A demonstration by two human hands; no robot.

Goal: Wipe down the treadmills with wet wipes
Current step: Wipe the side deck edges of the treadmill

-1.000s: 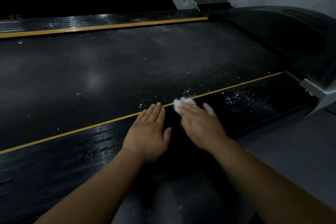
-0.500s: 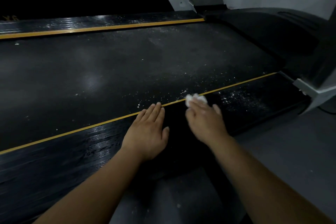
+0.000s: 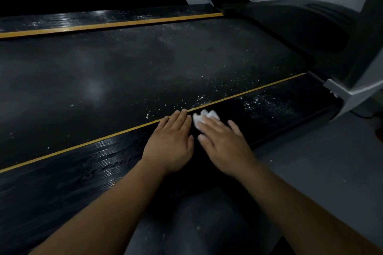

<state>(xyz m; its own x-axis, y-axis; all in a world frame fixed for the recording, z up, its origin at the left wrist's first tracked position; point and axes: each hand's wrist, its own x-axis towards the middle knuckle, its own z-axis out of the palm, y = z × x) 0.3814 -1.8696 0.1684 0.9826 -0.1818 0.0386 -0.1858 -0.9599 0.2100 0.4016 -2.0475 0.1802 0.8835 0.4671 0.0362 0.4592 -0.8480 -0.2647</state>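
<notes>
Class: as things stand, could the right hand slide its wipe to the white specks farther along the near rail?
Probably yes: the right hand presses the wipe on that rail; nothing lies between it and the specks.

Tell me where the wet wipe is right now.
Head view, centre: the wet wipe is pressed under the right hand on the near side rail, beside the left hand, just below the yellow stripe.

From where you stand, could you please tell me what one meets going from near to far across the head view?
Grey floor → near side rail → near yellow stripe → running belt → far yellow stripe → far side rail.
</notes>
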